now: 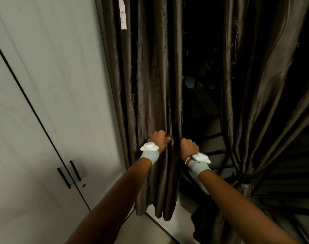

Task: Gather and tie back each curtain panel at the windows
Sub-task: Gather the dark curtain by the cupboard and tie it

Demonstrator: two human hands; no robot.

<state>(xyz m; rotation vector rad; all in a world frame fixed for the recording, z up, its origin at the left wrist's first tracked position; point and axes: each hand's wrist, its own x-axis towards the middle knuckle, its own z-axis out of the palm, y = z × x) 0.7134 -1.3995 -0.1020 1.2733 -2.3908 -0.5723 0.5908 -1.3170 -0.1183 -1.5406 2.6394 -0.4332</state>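
Observation:
A dark brown, shiny curtain panel (150, 85) hangs in folds in the middle of the view, left of a dark window gap. My left hand (158, 140) grips its folds from the left side. My right hand (188, 147) grips the panel's right edge, fingers hidden in the cloth. The two hands are close together at the same height. To the right, a second brown curtain panel (259, 85) is gathered and bound by a dark tieback (244, 178).
A white wardrobe (44, 103) with two black handles (69, 175) stands close on the left. A pale window sill (178, 219) runs below the curtain hem. Dark window glass (201, 67) and black grille bars show between the panels.

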